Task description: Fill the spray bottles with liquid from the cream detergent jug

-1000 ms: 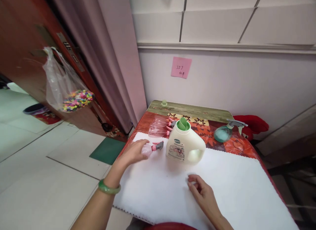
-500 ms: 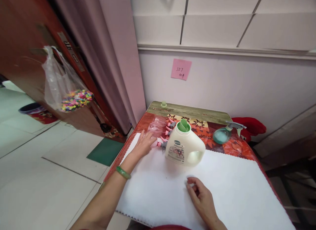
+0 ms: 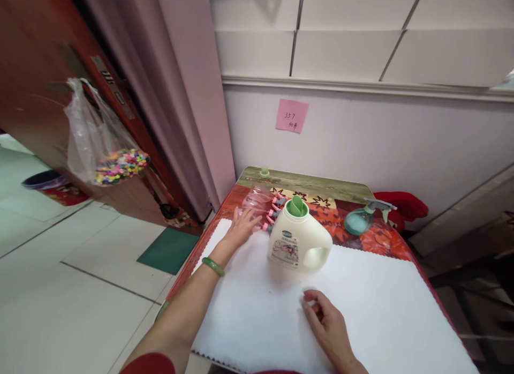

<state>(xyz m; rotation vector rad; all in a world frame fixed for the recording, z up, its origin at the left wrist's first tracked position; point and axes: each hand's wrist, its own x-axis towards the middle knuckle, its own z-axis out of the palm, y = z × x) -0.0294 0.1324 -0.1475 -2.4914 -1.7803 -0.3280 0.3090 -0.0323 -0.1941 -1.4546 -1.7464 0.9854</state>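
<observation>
My left hand (image 3: pixel 242 228) reaches to the far left of the table and rests on a small pink spray bottle (image 3: pixel 261 223), fingers curved over it. Right behind it lie clear pink spray bottles (image 3: pixel 259 200) on their sides. A cream detergent jug (image 3: pixel 297 239) with a green cap stands just right of that hand. Near the front my right hand (image 3: pixel 326 321) lies on the white cloth (image 3: pixel 373 304), fingers loosely curled with nothing in them.
A teal spray bottle (image 3: pixel 360 219) stands at the back right beside a red cloth (image 3: pixel 405 205). A small green cap (image 3: pixel 264 172) sits on the table's far edge. A plastic bag of coloured beads (image 3: pixel 104 149) hangs on the door at left.
My left hand has pushed the small pink spray bottle away from me, up against the clear pink bottles at the back left. My right hand has barely moved.
</observation>
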